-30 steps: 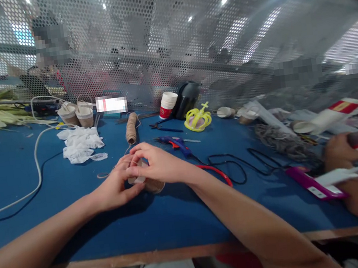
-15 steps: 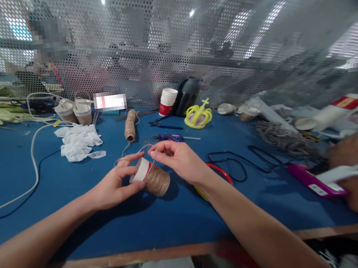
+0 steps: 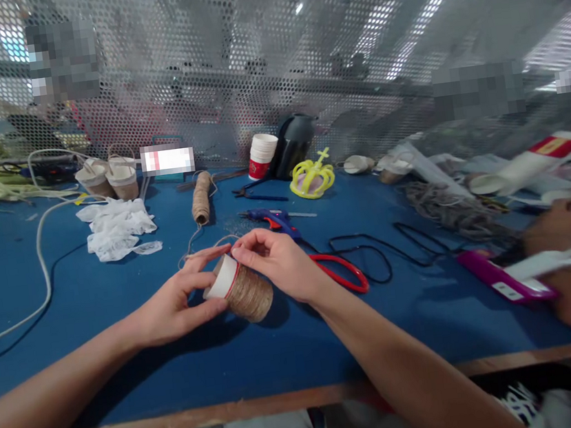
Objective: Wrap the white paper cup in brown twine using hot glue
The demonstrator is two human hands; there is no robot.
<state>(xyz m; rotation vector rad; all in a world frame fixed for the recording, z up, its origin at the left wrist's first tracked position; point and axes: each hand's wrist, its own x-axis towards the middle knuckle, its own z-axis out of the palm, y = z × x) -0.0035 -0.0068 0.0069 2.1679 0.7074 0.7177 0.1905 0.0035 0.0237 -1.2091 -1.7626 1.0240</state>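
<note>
A paper cup (image 3: 249, 295) lies tilted above the blue table, its lower part wrapped in brown twine and a white band with a red line left bare near the rim. My left hand (image 3: 184, 299) grips it at the rim end, thumb below and fingers above. My right hand (image 3: 273, 260) is closed at the top of the cup, thumb and forefinger pinching the twine against the wrapped edge. A loose strand runs back to the twine spool (image 3: 201, 200) behind my hands. Beyond my right hand rests a blue glue gun (image 3: 276, 220).
Crumpled white gloves (image 3: 118, 226) and twine-wrapped cups (image 3: 123, 180) sit on the left. Behind are pliers (image 3: 261, 195), stacked paper cups (image 3: 261, 154) and a yellow crown (image 3: 312, 177). Red-handled scissors (image 3: 345, 276) and a purple power strip (image 3: 501, 278) lie right, near a co-worker's hand (image 3: 553, 233).
My right hand has moved slightly left and down, drawing the strand close against the cup. The cup has turned a little. The view has shifted, showing more of the glue gun and scissors.
</note>
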